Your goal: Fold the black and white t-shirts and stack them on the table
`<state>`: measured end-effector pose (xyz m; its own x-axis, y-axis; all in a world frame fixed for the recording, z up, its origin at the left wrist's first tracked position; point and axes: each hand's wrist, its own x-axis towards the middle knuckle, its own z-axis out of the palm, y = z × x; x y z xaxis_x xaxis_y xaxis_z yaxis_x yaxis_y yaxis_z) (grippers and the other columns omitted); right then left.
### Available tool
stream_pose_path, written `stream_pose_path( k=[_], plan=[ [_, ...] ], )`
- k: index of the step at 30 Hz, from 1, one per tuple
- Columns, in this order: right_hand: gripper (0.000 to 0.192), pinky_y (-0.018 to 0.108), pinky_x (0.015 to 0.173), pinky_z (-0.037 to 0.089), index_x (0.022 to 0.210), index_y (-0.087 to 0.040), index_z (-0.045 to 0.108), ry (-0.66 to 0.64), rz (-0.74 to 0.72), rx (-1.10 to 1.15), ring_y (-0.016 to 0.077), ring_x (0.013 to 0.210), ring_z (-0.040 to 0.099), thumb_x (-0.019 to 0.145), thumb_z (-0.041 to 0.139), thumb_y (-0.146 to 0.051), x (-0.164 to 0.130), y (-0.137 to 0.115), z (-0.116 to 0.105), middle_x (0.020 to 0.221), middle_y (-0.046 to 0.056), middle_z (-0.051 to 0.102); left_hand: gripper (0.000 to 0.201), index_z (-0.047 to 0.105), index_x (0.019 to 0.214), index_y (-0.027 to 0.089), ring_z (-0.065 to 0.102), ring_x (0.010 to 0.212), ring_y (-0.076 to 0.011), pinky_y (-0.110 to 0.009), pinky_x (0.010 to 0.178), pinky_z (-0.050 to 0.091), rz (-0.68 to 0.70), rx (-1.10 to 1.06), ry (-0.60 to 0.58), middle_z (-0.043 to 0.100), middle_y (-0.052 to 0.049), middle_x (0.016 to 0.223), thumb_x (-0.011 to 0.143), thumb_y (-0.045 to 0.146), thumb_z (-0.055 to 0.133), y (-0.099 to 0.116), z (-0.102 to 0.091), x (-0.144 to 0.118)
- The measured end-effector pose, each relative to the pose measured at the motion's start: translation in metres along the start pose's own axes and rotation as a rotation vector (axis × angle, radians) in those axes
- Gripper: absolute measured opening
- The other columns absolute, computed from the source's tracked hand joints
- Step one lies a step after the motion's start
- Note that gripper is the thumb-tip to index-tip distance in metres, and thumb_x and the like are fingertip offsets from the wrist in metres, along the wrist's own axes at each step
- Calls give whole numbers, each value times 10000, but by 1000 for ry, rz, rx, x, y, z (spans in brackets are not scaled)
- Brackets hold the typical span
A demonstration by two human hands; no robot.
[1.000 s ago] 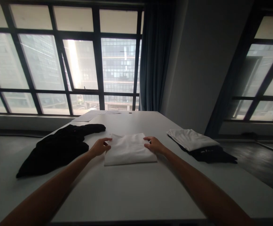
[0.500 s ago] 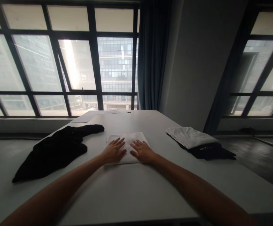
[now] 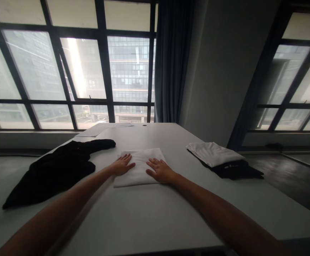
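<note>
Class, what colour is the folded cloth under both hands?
White: the folded cloth shows plain white in the head view, with the left hand and right hand flat on it.

A loose black garment (image 3: 53, 170) lies spread on the left part of the white table (image 3: 149, 217), one sleeve reaching toward the middle. On the right side a folded white garment (image 3: 212, 153) sits on top of a dark one (image 3: 237, 170), and at the far edge lie a few sheets of paper (image 3: 98, 129). Behind the table stand large dark-framed windows (image 3: 72, 67) with a blue curtain (image 3: 171, 60) hanging just right of them, and a second window (image 3: 296, 78) shows at far right
</note>
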<state>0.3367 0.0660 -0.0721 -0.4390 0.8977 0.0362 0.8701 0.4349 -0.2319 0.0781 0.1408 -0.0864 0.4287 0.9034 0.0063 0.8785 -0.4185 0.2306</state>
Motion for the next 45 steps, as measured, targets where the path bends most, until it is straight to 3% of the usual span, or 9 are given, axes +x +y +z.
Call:
stream_pose_path(
  k=[5, 10, 16, 22, 27, 32, 38, 41, 45],
  plan=[
    [893, 497, 1207, 2, 1577, -160, 226, 9, 180, -3, 266, 1518, 78, 912, 218, -757, 4, 12, 0, 1642, 93, 146, 884, 259, 1549, 67, 91, 1516, -306, -488, 1194, 123, -83, 23, 70, 120, -186, 1624, 927, 694, 200, -3, 2, -3],
    [848, 482, 1210, 17, 1572, -193, 246, -35, 36, -14, 245, 1518, 90, 919, 262, -733, 15, 44, -11, 1642, 70, 163, 885, 267, 1549, 77, 100, 1511, -339, -551, 1184, 102, -132, 88, 26, 143, -198, 1620, 924, 700, 203, 13, -2, -20],
    [750, 481, 1205, 31, 1561, -203, 285, 38, 41, -64, 252, 1504, 160, 969, 204, -655, 53, 38, -33, 1623, 100, 241, 790, 315, 1541, 124, 87, 1519, -306, -504, 1202, 82, 94, 110, 151, 163, -142, 1633, 963, 648, 187, 37, 2, -31],
    [814, 472, 1208, 60, 1583, -194, 194, -122, 153, -3, 236, 1518, 83, 945, 219, -699, 84, 41, -16, 1652, 84, 123, 812, 255, 1568, 206, 98, 1517, -315, -551, 1192, 103, 157, 65, 30, 156, -99, 1638, 939, 713, 173, 47, 13, -33],
    [786, 483, 1207, 67, 1582, -165, 183, -66, 231, -29, 249, 1519, 60, 966, 213, -652, 95, 50, -18, 1656, 88, 89, 815, 257, 1567, 191, 91, 1517, -320, -568, 1188, 99, 155, 63, 37, 155, -113, 1635, 943, 709, 177, 49, 12, -36],
    [698, 537, 1194, 44, 1562, -147, 265, 16, 223, -128, 304, 1506, 120, 994, 251, -552, 79, 8, -22, 1636, 122, 186, 786, 259, 1566, 216, 103, 1516, -314, -563, 1185, 114, 160, 47, 48, 179, -105, 1632, 947, 698, 205, 38, 14, -26],
    [819, 587, 1172, 63, 1581, -191, 220, -10, 81, -11, 383, 1500, 71, 938, 220, -698, 35, -52, 16, 1639, 131, 166, 603, 380, 1513, 232, 193, 1498, -321, -594, 1169, 170, 81, -16, 113, 283, -102, 1612, 1000, 508, 227, 17, 5, 14],
    [821, 573, 1183, 23, 1582, -196, 220, -45, 48, -49, 367, 1507, 9, 936, 228, -702, 39, -40, 16, 1648, 113, 129, 573, 400, 1499, 174, 205, 1500, -285, -550, 1184, 187, 103, -41, 162, 295, -125, 1607, 1010, 392, 197, 12, -5, 27],
    [770, 552, 1193, 45, 1578, -253, 229, -98, 84, -69, 329, 1512, 39, 945, 224, -692, 70, 13, -7, 1652, 58, 146, 581, 392, 1500, 169, 213, 1497, -292, -610, 1172, 174, 126, -45, 273, 298, -123, 1607, 1009, 406, 192, 1, -14, 25]
  ],
)
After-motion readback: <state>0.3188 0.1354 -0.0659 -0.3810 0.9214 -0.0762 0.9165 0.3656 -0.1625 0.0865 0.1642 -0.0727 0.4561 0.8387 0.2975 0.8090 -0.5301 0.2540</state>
